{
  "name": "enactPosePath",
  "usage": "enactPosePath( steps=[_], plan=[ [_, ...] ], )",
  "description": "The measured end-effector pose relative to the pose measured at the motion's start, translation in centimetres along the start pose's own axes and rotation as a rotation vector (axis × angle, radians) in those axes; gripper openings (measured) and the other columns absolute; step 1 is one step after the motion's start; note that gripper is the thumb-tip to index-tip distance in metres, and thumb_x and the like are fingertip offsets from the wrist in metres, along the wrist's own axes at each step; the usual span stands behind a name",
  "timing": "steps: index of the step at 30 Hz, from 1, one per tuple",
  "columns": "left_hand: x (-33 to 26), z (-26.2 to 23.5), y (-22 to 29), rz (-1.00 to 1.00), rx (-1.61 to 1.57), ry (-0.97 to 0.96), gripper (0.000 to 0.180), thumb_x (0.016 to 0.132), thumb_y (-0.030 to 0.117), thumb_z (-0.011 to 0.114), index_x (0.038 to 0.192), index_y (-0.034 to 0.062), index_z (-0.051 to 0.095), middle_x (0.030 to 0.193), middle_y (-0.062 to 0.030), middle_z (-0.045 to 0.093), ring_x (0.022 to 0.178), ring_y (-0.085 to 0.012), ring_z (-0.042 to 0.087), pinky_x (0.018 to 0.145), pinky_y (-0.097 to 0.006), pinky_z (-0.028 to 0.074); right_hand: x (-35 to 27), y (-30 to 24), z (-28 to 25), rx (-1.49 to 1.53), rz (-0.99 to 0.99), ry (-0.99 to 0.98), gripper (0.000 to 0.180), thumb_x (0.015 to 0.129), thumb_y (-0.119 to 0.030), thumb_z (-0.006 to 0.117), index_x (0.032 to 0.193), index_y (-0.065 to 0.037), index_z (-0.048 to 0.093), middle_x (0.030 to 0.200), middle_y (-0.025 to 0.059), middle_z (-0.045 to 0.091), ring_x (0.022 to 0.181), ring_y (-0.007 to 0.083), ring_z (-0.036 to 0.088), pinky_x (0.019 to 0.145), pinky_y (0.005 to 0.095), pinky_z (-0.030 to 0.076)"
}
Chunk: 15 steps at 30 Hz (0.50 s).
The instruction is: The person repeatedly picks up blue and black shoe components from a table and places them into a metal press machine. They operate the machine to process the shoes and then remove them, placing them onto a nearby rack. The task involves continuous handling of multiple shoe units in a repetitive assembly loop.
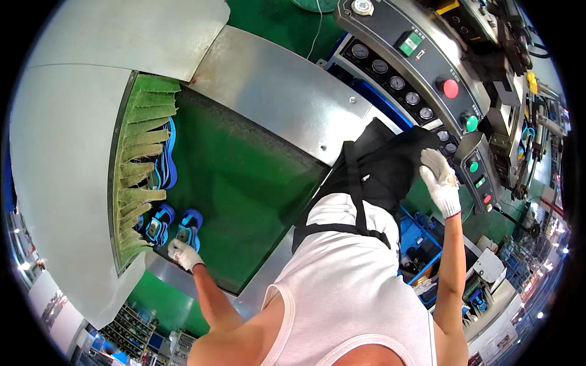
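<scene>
as the left hand (184,254) is at the nearest shoe (190,226), just beyond it, gripping or not i cannot tell, a light touch should best keep that shoe off its neighbour (160,224), the right hand (439,182) spread, well apart from both.

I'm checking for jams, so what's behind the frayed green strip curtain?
Blue-and-black shoes show partly beyond the edge of the strip curtain. Their other parts, and anything deeper, cannot be seen: the strips and pale housing cover them.
</scene>
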<state>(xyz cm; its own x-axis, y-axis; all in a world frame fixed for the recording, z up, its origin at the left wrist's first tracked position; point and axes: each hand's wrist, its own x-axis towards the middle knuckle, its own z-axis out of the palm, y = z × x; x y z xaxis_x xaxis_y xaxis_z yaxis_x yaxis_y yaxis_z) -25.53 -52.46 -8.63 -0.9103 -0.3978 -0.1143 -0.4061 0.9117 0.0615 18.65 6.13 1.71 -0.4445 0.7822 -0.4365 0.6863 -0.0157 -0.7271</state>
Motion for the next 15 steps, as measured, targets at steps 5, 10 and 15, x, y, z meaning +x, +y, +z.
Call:
enactPosePath(
  steps=[5, 10, 15],
  plan=[
    [-8.8, 2.4, 10.2, 0.527, -0.379, -0.086, 0.033, 0.105, 0.026, 0.066, 0.122, -0.0016, 0.069, 0.124, -0.0217, 0.061, 0.117, -0.0379, 0.061, 0.105, -0.048, 0.049, -0.7, -4.2, 2.5, -0.042, -0.119, -0.058, 0.052, 0.096, -0.006, 0.075, 0.144, 0.003, 0.058, 0.144, 0.0204, 0.066, 0.127, 0.0298, 0.07, 0.108, 0.0399, 0.056],
    [-11.9, 3.1, 19.0, 0.914, -0.386, -0.235, 0.03, 0.099, 0.021, 0.072, 0.122, 0.0028, 0.07, 0.124, -0.018, 0.06, 0.116, -0.0377, 0.062, 0.1, -0.048, 0.052, -0.3, -7.3, 7.3, -0.099, -0.418, -0.162, 0.056, 0.093, -0.023, 0.077, 0.14, 0.004, 0.061, 0.136, 0.0265, 0.068, 0.122, 0.0368, 0.071, 0.102, 0.0427, 0.059],
    [-18.6, -2.5, 27.1, 1.291, -0.521, -0.383, 0.025, 0.092, 0.006, 0.076, 0.115, -0.0003, 0.071, 0.115, -0.0165, 0.062, 0.107, -0.0327, 0.065, 0.092, -0.042, 0.055, 0.5, -12.7, 14.0, -0.156, -0.67, -0.128, 0.056, 0.078, -0.031, 0.085, 0.118, 0.002, 0.063, 0.113, 0.0225, 0.07, 0.109, 0.0409, 0.07, 0.099, 0.0484, 0.055]
  ],
)
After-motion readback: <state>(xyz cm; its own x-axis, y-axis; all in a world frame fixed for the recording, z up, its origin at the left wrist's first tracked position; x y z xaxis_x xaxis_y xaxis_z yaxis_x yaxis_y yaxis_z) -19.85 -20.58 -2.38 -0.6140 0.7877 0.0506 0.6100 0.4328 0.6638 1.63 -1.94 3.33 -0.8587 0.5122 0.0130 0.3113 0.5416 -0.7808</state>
